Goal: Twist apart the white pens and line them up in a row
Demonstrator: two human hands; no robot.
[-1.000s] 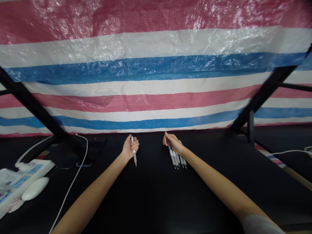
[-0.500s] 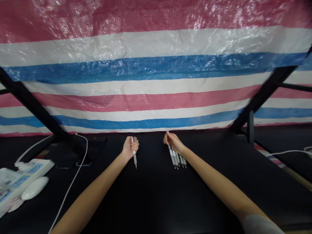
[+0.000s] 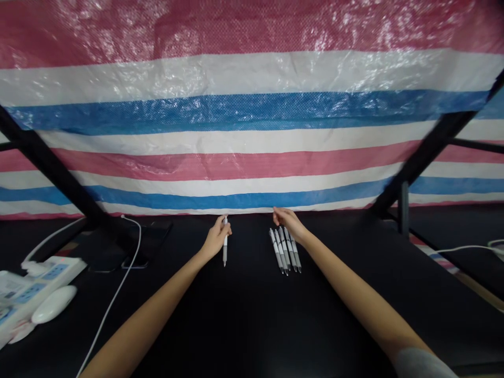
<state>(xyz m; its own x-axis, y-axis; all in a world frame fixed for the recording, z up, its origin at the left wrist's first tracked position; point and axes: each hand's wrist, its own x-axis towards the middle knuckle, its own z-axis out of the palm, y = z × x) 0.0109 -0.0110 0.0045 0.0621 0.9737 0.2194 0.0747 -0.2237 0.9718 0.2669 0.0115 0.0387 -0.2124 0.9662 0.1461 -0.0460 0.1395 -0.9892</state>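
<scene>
My left hand grips a white and grey pen between thumb and fingers near its top. That pen is nearly vertical in view, with its tip toward me. Over to the right, several matching pens lie side by side on the black tabletop, slightly fanned, tips toward me. My right hand is just above their far ends, partly covering the rightmost ones. Its fingers are loosely bent and a little apart, with no pen visible in them.
A white power strip with plugs and a white rounded object lie at left. A white cable runs beside my left arm. Dark flat devices lie behind it. Black frame legs and a striped sheet stand behind.
My left hand has turned and shifted slightly right, and its pen is now more upright in view. My right hand has moved slightly right and away from the pens, uncovering more of their tops.
</scene>
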